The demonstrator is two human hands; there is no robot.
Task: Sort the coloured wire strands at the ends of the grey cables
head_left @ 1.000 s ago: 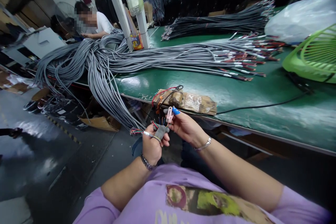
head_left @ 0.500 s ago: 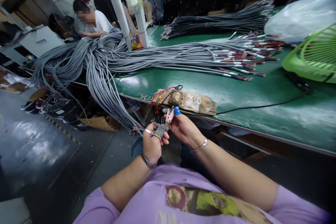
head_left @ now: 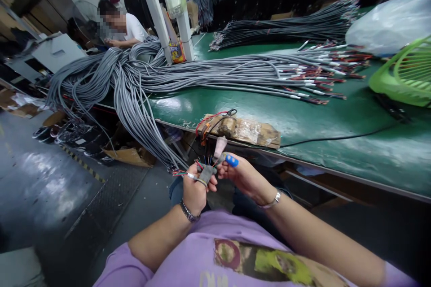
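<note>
My left hand is closed around the end of a grey cable, whose white sleeve shows beside the thumb. Thin coloured wires stick out to the left, and more fan up above the thumb. A grey wrap with a yellowish band covers that thumb. Close by on the right, my right hand pinches at a thin wire near the left fingertips; a blue cover sits on one digit. A pale pink tapered piece points up beside it; whether it is a finger cover I cannot tell.
Grey cables lie across the green table and hang over its edge. A taped wooden block with clips sits at the front edge. Further away are a dark cable bundle, a green fan, a plastic bag and a seated person.
My right hand has moved slightly down and rightward, and its blue-covered digit has tilted sideways. The pink piece now points upward. My left hand keeps its grip on the cable.
</note>
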